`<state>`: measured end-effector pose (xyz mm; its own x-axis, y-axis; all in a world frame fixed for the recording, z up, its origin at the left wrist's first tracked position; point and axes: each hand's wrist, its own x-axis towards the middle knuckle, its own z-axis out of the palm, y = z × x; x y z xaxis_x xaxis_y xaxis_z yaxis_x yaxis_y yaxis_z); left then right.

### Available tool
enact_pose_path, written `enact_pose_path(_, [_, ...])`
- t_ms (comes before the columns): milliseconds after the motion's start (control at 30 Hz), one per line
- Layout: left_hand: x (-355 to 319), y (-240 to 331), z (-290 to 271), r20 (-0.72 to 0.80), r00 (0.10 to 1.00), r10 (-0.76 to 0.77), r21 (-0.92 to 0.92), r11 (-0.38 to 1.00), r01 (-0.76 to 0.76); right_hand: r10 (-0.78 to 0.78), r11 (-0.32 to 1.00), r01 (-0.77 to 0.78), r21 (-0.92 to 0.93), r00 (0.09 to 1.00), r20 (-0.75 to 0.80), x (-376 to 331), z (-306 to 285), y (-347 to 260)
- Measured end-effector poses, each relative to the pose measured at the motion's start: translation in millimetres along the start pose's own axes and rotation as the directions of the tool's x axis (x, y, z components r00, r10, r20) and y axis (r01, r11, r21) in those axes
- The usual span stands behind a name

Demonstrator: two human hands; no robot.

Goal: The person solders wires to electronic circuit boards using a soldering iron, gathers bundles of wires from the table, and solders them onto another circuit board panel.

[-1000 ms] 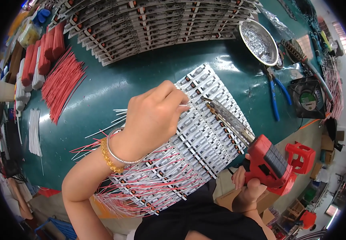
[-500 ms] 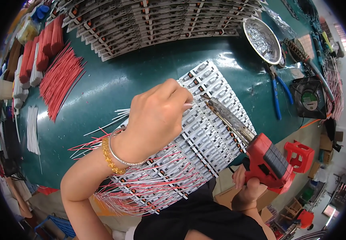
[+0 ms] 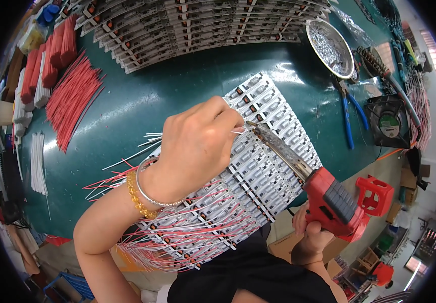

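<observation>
In a pinch, my left hand (image 3: 198,144) holds a thin white wire (image 3: 237,132) just above a panel of small circuit boards (image 3: 256,174). A red soldering gun (image 3: 331,199) is gripped by my right hand (image 3: 313,235) from below. Its long barrel slants up and left, and the tip is close to the wire end at my left fingertips; whether they touch I cannot tell. Red and white wires (image 3: 193,235) fan out over the panel's near left part, under my left forearm. Part of the panel is hidden by my left hand.
At the far left lie bundles of red wires (image 3: 74,103) and white wires (image 3: 38,164). Stacked board panels (image 3: 193,30) stand at the back. To the right are a metal bowl (image 3: 351,65) with silvery scraps, blue-handled pliers (image 3: 348,118) and a small fan (image 3: 388,123).
The soldering gun has shifted slightly left, bringing its tip closer to my left fingertips. A white wire end now shows more clearly between those fingers. My left hand has barely moved.
</observation>
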<state>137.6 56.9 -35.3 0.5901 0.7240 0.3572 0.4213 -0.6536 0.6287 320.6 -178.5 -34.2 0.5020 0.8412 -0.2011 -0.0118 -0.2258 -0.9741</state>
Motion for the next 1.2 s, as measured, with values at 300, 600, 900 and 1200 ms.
enact_pose_path(300, [-1,-1,3,-0.026,0.999,0.024,0.021,0.999,-0.024,-0.139,0.975,0.141,-0.173,0.990,0.022,-1,-12,16])
enact_pose_path(600, [-2,-3,3,-0.029,0.999,0.045,0.042,0.998,-0.044,-0.126,0.983,0.125,-0.132,0.992,-0.002,-1,-5,19])
enact_pose_path(900, [-1,-4,5,-0.048,0.997,0.068,0.056,0.996,-0.065,-0.137,0.988,0.138,-0.063,0.991,0.010,1,-3,13])
enact_pose_path(1200, [-2,-4,4,-0.046,0.996,0.082,0.069,0.995,-0.079,-0.161,0.987,0.160,0.020,0.985,0.060,2,3,12])
